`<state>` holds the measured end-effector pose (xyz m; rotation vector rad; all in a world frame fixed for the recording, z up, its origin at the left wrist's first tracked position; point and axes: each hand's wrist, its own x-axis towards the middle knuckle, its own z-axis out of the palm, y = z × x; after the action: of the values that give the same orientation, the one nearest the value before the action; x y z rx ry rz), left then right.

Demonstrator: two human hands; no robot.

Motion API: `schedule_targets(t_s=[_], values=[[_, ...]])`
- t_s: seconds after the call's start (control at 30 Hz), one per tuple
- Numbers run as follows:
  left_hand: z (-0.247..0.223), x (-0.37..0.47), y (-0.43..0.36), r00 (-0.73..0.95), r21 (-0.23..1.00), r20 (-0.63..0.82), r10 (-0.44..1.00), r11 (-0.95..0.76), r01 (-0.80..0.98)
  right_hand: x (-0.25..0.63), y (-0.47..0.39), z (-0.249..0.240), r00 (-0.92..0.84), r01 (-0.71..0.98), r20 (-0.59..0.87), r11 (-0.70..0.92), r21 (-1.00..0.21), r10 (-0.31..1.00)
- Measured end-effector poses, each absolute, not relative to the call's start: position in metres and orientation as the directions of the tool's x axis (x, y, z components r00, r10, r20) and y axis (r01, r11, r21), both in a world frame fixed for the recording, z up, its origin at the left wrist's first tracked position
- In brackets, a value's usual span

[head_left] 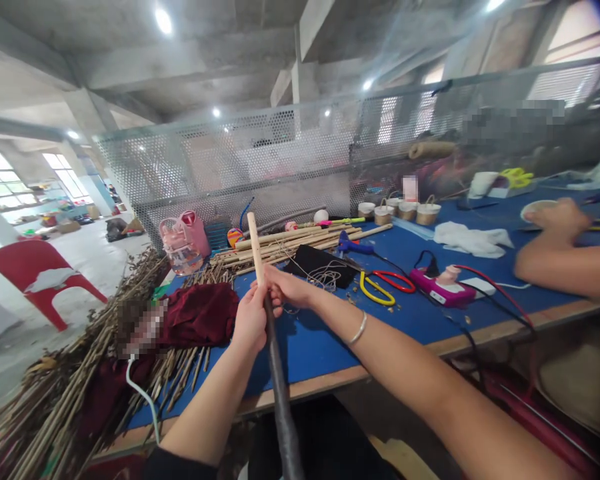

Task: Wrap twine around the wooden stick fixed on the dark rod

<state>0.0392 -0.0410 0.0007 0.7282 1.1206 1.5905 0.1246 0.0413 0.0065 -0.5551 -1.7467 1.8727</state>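
Note:
A long wooden stick (255,245) stands tilted in front of me. Its upper end is bare pale wood, and its lower length has a dark covering (280,393) that runs down past the table edge. My left hand (253,313) is closed around the stick where the dark part begins. From the other side my right hand (283,287), below a silver bangle, pinches at the same spot; its fingertips are partly hidden. Just beyond my right hand lie a black cloth (303,263) and a loose tangle of thin cord (330,275).
Dry twigs (95,327) and a dark red cloth (200,313) lie on the left. Scissors (380,287), a blue glue gun (353,245), a purple power strip (443,290) and pale sticks (300,240) are on the blue table. Another person's arm (565,260) reaches in from the right.

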Motion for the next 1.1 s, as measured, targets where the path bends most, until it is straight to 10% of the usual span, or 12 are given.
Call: schedule_targets(t_s=[0.6, 1.1], values=[[0.016, -0.024, -0.021, 0.239, 0.934, -0.136, 0.961, 0.205, -0.293, 0.138, 0.051, -0.006, -0.639, -0.065, 0.117, 0.099, -0.993, 0.760], [0.016, -0.028, -0.009, -0.032, 0.997, -0.078, 0.996, 0.078, 0.012, 0.131, 0.047, -0.011, -0.663, 0.019, -0.021, -0.012, -1.000, 0.748]])
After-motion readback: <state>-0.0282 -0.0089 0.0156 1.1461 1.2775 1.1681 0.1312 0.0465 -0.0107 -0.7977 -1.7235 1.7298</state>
